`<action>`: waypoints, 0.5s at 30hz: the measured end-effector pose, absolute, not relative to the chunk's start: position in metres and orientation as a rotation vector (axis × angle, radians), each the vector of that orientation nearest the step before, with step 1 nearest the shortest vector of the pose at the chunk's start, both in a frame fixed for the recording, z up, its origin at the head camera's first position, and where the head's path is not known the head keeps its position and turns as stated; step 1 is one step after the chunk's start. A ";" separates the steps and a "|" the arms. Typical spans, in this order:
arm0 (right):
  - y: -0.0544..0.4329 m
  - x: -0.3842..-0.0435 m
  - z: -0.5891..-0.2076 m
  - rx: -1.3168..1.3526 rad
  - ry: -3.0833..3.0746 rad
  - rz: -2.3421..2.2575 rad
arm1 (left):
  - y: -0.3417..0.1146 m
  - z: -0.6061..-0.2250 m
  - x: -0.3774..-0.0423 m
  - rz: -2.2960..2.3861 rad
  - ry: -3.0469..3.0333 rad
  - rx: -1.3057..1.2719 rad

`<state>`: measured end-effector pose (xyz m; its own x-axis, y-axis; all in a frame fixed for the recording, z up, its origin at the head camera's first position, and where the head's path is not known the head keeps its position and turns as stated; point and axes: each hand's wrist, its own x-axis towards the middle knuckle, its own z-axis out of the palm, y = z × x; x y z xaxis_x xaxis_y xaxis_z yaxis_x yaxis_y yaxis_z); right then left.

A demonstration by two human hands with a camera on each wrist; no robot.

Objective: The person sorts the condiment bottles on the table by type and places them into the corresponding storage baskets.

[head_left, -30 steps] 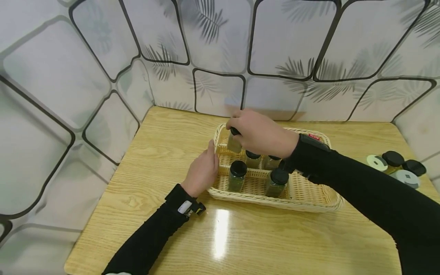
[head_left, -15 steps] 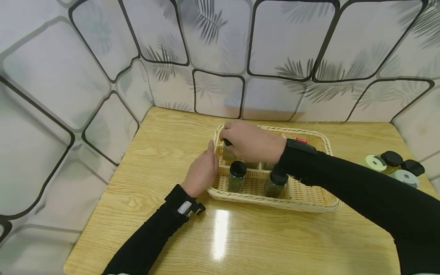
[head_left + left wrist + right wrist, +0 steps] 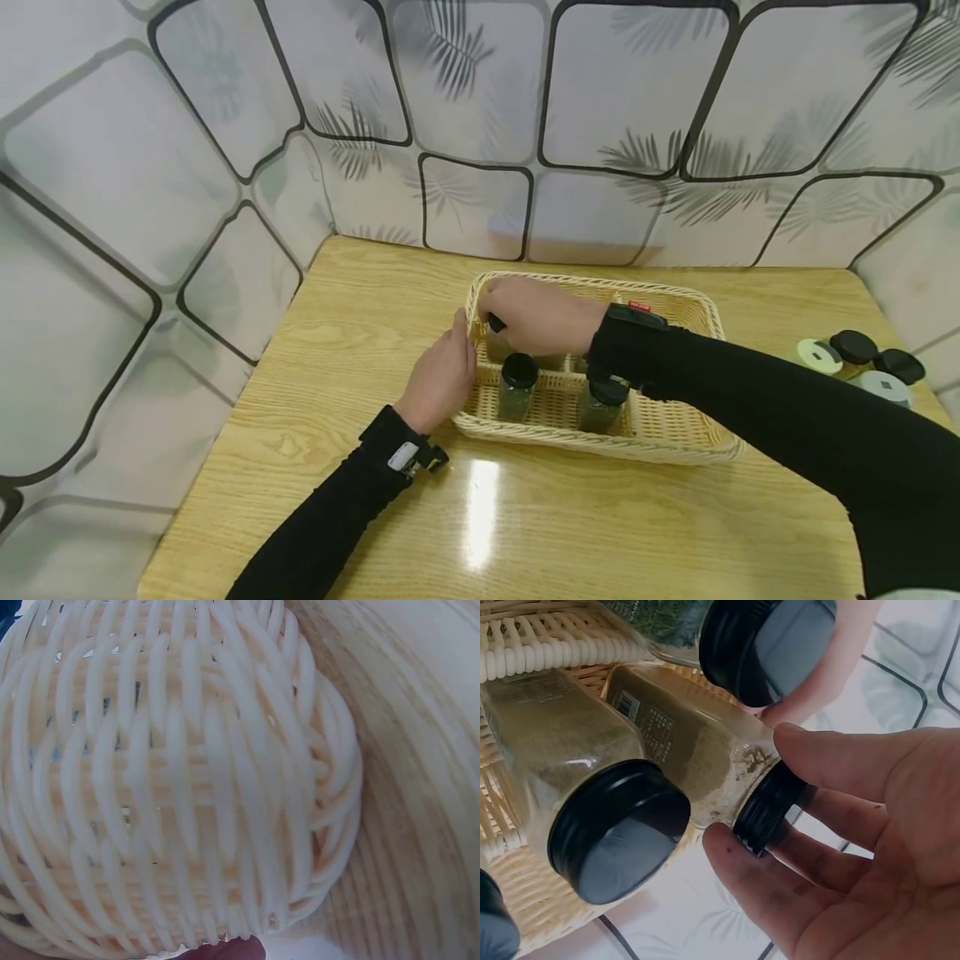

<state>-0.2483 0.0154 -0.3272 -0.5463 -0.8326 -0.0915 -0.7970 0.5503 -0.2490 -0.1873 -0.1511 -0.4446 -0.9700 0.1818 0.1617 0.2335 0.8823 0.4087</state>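
Observation:
A pale wicker basket (image 3: 592, 447) with compartments stands on the wooden table. My left hand (image 3: 437, 383) holds its left end; the left wrist view shows the basket's woven wall (image 3: 165, 772) and one fingertip. Inside the back-left compartment, my right hand (image 3: 536, 317) pinches a spice jar (image 3: 697, 750) of brownish powder at its black lid (image 3: 769, 806). A second powder jar (image 3: 570, 742) stands beside it. A jar of green herbs (image 3: 516, 396) is in the front-left compartment, with another black-lidded jar (image 3: 602, 406) to its right. My right hand partly hides the back jars.
Several more containers, two with black lids (image 3: 854, 347) and two with pale tops (image 3: 819, 356), stand at the table's right side. A red label (image 3: 639, 307) shows near the basket's back. Patterned cloth walls (image 3: 615, 100) border the table behind and at the left.
My right hand has moved down and slightly left, lowering the spice jar into the back-left compartment. The left hand stays on the basket's end.

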 end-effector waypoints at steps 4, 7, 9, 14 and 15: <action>0.012 -0.250 -0.331 -1.355 2.567 -0.205 | -0.152 -0.444 -0.187 -0.660 -2.927 -0.321; 0.009 -0.251 -0.335 -1.355 2.556 -0.172 | -0.152 -0.444 -0.187 -0.671 -2.922 -0.314; 0.008 -0.251 -0.337 -1.352 2.548 -0.167 | -0.151 -0.444 -0.187 -0.676 -2.924 -0.308; 0.006 -0.251 -0.342 -1.342 2.540 -0.172 | -0.151 -0.444 -0.187 -0.680 -2.936 -0.302; 0.006 -0.251 -0.343 -1.342 2.539 -0.172 | -0.151 -0.444 -0.187 -0.682 -2.937 -0.301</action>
